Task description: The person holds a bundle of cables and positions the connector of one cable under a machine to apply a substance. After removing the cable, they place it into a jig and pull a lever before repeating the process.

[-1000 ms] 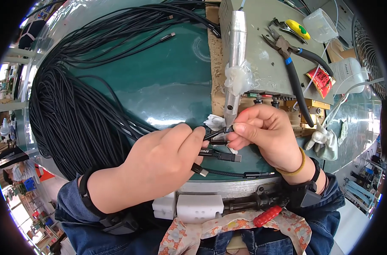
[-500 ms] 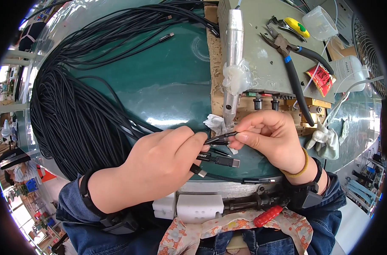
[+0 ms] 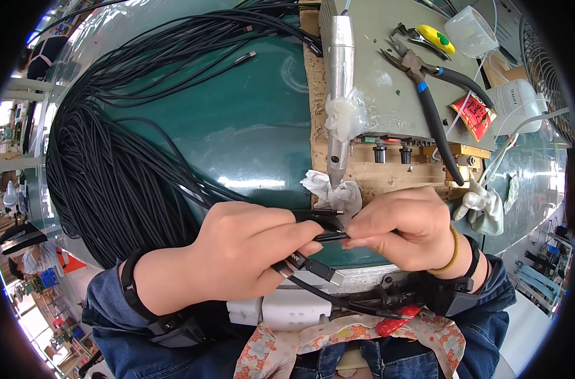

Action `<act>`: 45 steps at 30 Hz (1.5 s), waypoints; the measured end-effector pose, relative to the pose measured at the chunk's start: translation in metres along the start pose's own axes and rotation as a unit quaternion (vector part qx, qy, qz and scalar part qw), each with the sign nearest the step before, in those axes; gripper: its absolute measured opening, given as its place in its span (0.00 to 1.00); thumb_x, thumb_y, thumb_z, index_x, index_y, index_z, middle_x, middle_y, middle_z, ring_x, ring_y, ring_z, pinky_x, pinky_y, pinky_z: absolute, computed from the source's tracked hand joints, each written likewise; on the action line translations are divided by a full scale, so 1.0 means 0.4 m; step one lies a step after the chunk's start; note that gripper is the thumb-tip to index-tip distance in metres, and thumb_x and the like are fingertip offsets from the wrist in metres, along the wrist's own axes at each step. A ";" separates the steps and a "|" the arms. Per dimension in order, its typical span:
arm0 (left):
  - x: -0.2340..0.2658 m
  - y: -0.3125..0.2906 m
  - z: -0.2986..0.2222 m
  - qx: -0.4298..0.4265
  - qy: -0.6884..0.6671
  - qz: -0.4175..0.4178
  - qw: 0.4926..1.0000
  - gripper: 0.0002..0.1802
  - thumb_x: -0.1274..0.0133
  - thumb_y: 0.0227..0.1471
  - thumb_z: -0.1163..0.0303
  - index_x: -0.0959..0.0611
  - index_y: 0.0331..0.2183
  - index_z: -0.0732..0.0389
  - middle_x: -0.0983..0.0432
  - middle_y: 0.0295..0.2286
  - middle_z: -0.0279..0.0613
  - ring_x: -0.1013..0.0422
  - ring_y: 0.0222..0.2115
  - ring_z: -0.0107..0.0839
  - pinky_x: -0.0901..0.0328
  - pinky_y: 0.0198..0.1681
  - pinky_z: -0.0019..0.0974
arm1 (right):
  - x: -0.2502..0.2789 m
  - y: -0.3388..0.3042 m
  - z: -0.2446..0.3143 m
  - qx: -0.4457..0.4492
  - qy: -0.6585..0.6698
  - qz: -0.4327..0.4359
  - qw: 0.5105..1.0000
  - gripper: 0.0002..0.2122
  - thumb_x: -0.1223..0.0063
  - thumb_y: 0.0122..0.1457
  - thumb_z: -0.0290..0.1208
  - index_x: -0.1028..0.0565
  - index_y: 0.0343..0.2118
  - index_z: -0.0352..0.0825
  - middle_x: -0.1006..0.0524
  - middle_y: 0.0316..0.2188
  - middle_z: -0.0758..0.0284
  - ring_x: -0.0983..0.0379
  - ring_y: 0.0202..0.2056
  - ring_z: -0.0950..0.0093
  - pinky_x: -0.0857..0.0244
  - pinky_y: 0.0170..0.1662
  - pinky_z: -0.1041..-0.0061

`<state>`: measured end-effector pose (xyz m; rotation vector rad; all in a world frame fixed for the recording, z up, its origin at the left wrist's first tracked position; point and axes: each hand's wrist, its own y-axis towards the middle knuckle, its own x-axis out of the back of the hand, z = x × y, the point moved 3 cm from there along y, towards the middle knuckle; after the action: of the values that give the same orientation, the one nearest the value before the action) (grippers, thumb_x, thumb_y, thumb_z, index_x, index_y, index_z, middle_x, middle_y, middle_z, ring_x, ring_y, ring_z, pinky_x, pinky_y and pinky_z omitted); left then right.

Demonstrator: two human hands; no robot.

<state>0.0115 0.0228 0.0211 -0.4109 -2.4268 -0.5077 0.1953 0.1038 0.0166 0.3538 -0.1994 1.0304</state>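
Note:
My left hand (image 3: 249,249) is closed around several black cables, whose connector ends stick out on its right side. One black USB connector (image 3: 322,270) with a metal tip hangs just below its fingers. With thumb and forefinger my right hand (image 3: 404,227) pinches the end of a thin black cable (image 3: 330,237) that comes out of the left hand's grip. The fingertips of both hands are close together. The pinched tip is mostly hidden by the right fingers. Another cable (image 3: 357,307) droops below the hands along the table's front edge. A big coil of black cables (image 3: 117,183) lies to the left.
A silver nozzle (image 3: 342,63) points down beyond my hands, over crumpled tissue (image 3: 322,186). Pliers (image 3: 426,95), a yellow-handled cutter (image 3: 434,39), a red packet (image 3: 474,117) and a clear cup (image 3: 472,31) sit on the grey machine (image 3: 388,82). White gloves (image 3: 482,208) lie at the right.
Both hands have come nearer my body with the cables. The held connectors have tilted downward, and the drooping cable has sunk past the table edge. More of the tissue shows.

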 end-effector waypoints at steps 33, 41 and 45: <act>-0.020 0.004 0.012 0.070 0.153 -0.003 0.986 0.17 0.41 0.41 0.76 0.24 0.37 0.68 0.29 0.24 0.45 0.31 0.22 0.38 0.34 0.23 0.35 | -0.038 -0.003 -0.075 -0.292 0.353 -0.146 0.877 0.04 0.49 0.56 0.20 0.30 0.32 0.28 0.25 0.24 0.66 0.27 0.25 0.81 0.32 0.29 0.84; -0.022 0.006 0.011 0.062 0.153 -0.020 0.986 0.16 0.40 0.41 0.76 0.23 0.35 0.69 0.29 0.22 0.45 0.31 0.21 0.38 0.34 0.23 0.35 | -0.046 -0.017 -0.066 -0.243 0.283 -0.155 0.915 0.04 0.48 0.55 0.19 0.30 0.33 0.27 0.24 0.25 0.66 0.26 0.27 0.81 0.32 0.30 0.85; -0.015 0.008 0.013 0.042 0.151 -0.038 0.987 0.16 0.39 0.40 0.74 0.22 0.34 0.68 0.30 0.21 0.43 0.31 0.20 0.37 0.35 0.22 0.34 | -0.036 -0.019 -0.061 -0.233 0.288 -0.136 0.919 0.05 0.48 0.55 0.18 0.29 0.34 0.27 0.24 0.26 0.66 0.25 0.28 0.81 0.31 0.31 0.85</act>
<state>0.0149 0.0269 0.0142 -0.1906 -2.1662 -0.4621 0.1944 0.0981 -0.0122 -0.3550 0.1375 0.7419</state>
